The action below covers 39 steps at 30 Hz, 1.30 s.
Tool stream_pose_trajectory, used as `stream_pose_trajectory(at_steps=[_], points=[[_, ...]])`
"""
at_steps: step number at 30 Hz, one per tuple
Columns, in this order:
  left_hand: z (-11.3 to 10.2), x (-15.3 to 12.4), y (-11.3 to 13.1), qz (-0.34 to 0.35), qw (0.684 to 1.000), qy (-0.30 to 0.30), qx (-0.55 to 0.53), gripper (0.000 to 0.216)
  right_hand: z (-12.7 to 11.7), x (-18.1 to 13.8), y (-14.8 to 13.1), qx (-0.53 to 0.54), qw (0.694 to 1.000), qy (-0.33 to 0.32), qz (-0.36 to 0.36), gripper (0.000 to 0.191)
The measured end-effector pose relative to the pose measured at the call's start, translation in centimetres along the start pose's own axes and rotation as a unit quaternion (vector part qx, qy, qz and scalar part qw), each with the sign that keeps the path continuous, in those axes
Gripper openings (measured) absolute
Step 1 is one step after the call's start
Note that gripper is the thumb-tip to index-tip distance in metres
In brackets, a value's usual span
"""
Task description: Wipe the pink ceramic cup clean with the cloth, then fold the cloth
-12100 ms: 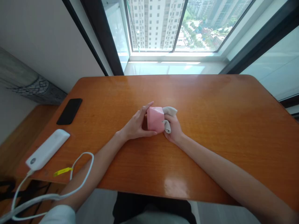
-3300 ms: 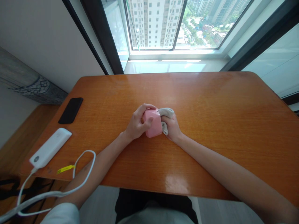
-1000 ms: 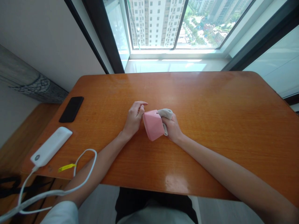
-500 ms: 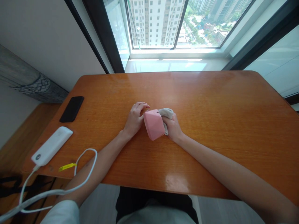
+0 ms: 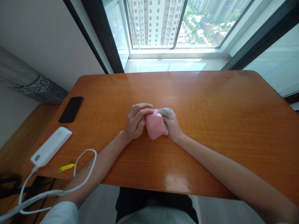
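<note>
At the middle of the table [image 5: 210, 102], the left hand [image 5: 135, 123] gripped the pink box [image 5: 153, 125], apparently steadying it, while the right hand [image 5: 172, 127] clutched a grey cloth [image 5: 166, 112] pressed against its right side.

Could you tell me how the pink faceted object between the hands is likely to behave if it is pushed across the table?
The pink object has flat facets and sharp edges, so it would probably slide or tip onto another face rather than roll. The glossy table suggests little friction. It looks rigid, keeping its shape between the left hand and the cloth held by the right hand.
</note>
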State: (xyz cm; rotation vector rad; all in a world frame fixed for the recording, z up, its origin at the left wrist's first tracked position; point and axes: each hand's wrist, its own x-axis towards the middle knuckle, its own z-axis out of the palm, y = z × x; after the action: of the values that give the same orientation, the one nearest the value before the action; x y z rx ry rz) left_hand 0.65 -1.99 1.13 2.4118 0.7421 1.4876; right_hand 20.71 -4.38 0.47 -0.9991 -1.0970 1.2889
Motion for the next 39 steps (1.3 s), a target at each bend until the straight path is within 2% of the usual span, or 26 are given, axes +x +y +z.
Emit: stream_pose_trajectory(at_steps=[4, 7, 14, 25, 32, 36, 39], points=[[0.1, -0.1, 0.0, 0.104, 0.994, -0.022, 0.013, 0.044, 0.0, 0.0, -0.2, -0.007, 1.0, -0.011, -0.013, 0.01], [0.5, 0.0, 0.1, 0.157, 0.986, -0.048, 0.041, 0.047, 0.0, 0.0, 0.1, 0.009, 1.0, -0.008, -0.007, 0.014], [0.9, 0.3, 0.7, 0.143, 0.987, -0.049, 0.048, 0.051, -0.2, 0.2, 0.9, 0.016, 1.0, -0.006, -0.007, 0.015], [0.7, 1.1, 1.6, 0.059, 0.996, -0.053, 0.029, 0.035, 0.1, 0.1, -0.4, -0.011, 0.999, -0.007, -0.033, 0.022], [0.9, 1.4, 1.9, -0.008, 0.998, -0.048, -0.034, 0.03, 0.3, 0.2, -0.4, 0.004, 1.0, 0.008, -0.023, 0.016], [0.9, 1.7, 2.0, -0.098, 0.987, -0.055, -0.115, 0.03, 0.2, 0.0, -0.4, 0.011, 1.0, 0.005, 0.004, 0.02], [0.9, 1.7, 1.8, -0.226, 0.952, -0.052, -0.2, 0.04, 0.3, -0.3, -0.7, 0.002, 1.0, -0.013, 0.023, 0.021]])
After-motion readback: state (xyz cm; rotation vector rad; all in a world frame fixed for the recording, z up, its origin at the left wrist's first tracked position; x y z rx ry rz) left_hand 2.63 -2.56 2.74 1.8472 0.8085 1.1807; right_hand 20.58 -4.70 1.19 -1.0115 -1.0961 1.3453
